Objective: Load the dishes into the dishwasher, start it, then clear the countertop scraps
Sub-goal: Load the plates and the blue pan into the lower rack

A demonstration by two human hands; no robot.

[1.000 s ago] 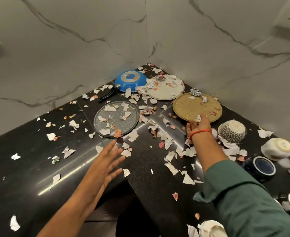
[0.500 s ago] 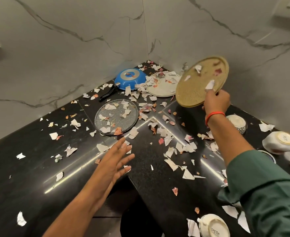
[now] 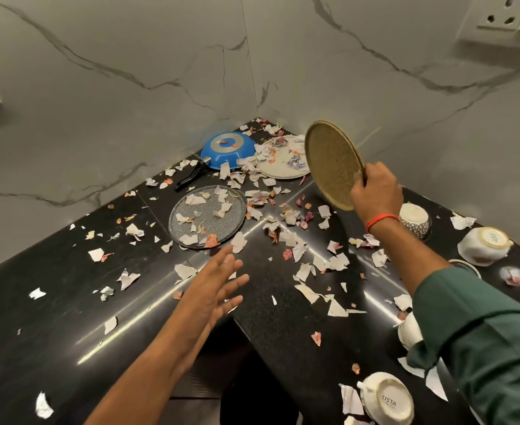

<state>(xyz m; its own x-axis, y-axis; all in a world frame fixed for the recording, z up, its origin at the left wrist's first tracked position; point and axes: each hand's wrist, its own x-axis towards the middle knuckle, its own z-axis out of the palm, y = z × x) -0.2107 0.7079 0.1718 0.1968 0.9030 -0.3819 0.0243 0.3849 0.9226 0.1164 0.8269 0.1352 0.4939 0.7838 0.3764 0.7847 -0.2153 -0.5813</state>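
My right hand grips the rim of a tan speckled plate and holds it nearly on edge above the black countertop; its face is bare of scraps. My left hand hovers over the counter's inner corner, fingers straight and spread, holding nothing. A grey speckled plate lies flat ahead of it, littered with paper scraps. A white plate and an upturned blue pan sit in the far corner.
Upturned bowls line the right side: a patterned one, a white one, and a cup marked SISTA at the front edge. Torn paper and petal scraps cover the L-shaped counter. Marble walls close the corner; a socket sits top right.
My right hand lifted the tan plate off the counter and tipped it steeply, so the scraps on it fell away. My left hand stayed open and shifted slightly toward the grey plate.
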